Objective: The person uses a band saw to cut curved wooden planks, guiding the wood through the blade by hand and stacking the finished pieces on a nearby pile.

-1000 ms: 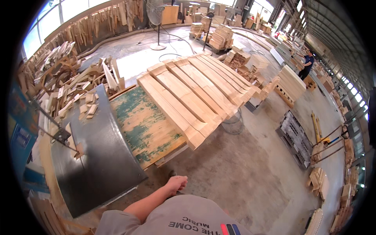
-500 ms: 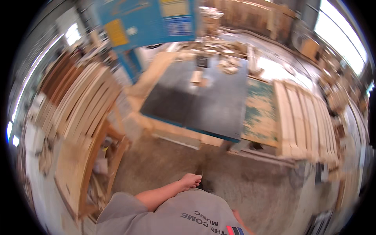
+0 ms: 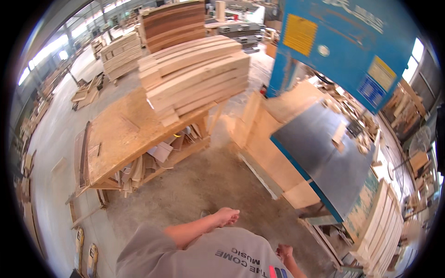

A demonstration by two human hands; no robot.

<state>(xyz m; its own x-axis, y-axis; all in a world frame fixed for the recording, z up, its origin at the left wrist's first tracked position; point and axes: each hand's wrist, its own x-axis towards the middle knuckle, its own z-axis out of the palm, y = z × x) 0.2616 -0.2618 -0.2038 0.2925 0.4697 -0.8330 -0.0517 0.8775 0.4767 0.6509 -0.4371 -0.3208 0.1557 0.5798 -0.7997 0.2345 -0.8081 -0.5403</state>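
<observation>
In front of my body, my left hand has its fingers curled in, with nothing visible in it. My right hand hangs low by my side, also curled and holding nothing that shows. Neither hand touches anything. To the right stands a blue band saw with a dark metal table. A small wood block lies on that table near the blade area. On the left, a wooden workbench carries a stack of pale, slightly curved boards.
Offcuts fill the shelf under the workbench. Several curved wood pieces lean at the saw's right end. A plywood panel borders the saw table's left side. Reddish boards are stacked behind, and concrete floor lies between bench and saw.
My view has swung left, so the saw now sits farther right and the workbench is more fully in sight. My right hand has come into view; my left stays near my waist.
</observation>
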